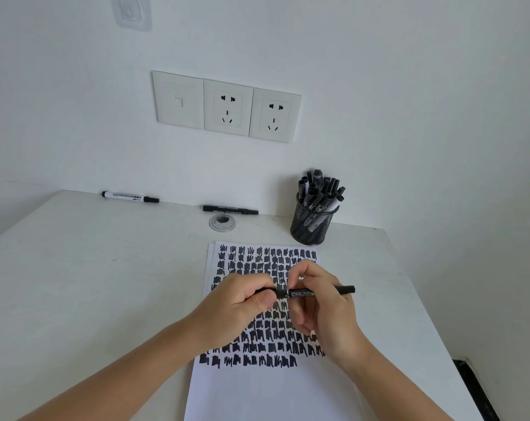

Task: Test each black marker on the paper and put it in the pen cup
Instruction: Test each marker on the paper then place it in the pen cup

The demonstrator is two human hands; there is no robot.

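Observation:
Both hands hold one black marker (303, 293) level above the paper (266, 387). My left hand (239, 302) grips its left end, probably the cap; my right hand (321, 299) pinches the barrel, whose tail sticks out to the right. Rows of black scribbles cover the upper part of the sheet. The black mesh pen cup (313, 223) stands just beyond the paper's far right corner, packed with several black markers. A black marker (230, 209) and a white-barrelled marker (130, 197) lie along the table's back edge.
A round cable grommet (222, 222) sits in the white table (90, 268) near the back. Wall sockets (227, 107) are above it. The table's right edge drops off near a dark floor strip (476, 387).

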